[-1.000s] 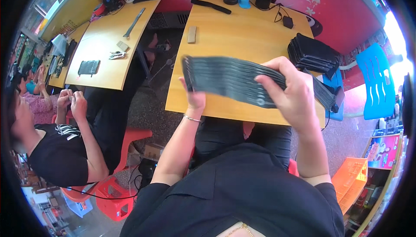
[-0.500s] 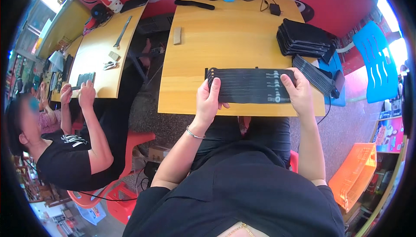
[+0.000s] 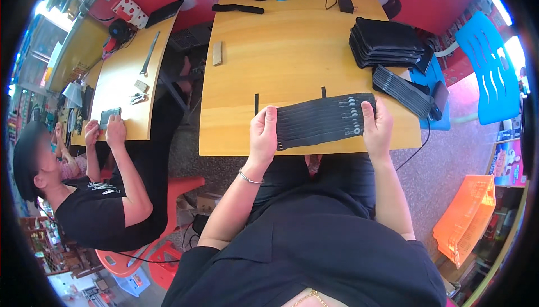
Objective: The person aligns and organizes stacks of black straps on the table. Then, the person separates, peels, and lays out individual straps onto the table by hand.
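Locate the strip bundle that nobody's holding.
In the head view, the loose bundle lies at the table's right edge, right of the held bundle and just nearer than the black stack.

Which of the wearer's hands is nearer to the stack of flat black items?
Right. The right hand, at the right end of the held black strips, is below the stack in view; the left hand, at their left end, is farther off, below and left.
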`<state>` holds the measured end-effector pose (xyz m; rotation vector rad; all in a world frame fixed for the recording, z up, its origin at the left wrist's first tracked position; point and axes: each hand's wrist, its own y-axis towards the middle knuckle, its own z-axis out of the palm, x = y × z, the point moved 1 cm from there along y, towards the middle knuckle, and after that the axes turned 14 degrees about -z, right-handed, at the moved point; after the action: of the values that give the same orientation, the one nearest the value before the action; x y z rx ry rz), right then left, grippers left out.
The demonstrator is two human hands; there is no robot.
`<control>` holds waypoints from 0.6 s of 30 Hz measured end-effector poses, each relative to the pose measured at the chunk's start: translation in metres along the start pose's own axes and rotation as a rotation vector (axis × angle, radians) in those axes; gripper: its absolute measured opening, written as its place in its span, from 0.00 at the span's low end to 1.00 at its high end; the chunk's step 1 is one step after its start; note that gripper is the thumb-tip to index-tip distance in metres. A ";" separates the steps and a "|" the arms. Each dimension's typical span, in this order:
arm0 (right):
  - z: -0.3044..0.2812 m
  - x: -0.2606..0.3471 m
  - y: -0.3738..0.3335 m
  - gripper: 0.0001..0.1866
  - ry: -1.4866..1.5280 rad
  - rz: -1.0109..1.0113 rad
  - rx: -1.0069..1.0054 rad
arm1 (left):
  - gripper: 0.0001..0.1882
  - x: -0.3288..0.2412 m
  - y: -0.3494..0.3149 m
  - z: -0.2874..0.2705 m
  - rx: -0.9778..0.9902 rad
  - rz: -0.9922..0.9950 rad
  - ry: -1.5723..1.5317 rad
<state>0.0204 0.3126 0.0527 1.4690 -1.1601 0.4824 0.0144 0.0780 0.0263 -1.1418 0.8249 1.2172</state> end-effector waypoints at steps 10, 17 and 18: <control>0.027 -0.008 0.019 0.15 0.140 0.083 0.025 | 0.19 -0.015 0.021 -0.017 -0.156 0.203 0.362; 0.082 -0.024 0.098 0.15 0.098 0.038 0.203 | 0.16 -0.043 0.099 -0.061 -0.224 0.184 0.393; 0.088 -0.028 0.106 0.15 0.098 0.034 0.211 | 0.16 -0.045 0.103 -0.064 -0.231 0.185 0.387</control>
<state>-0.1086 0.2568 0.0601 1.5891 -1.0837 0.7100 -0.0894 0.0000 0.0296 -1.5475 1.1201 1.2864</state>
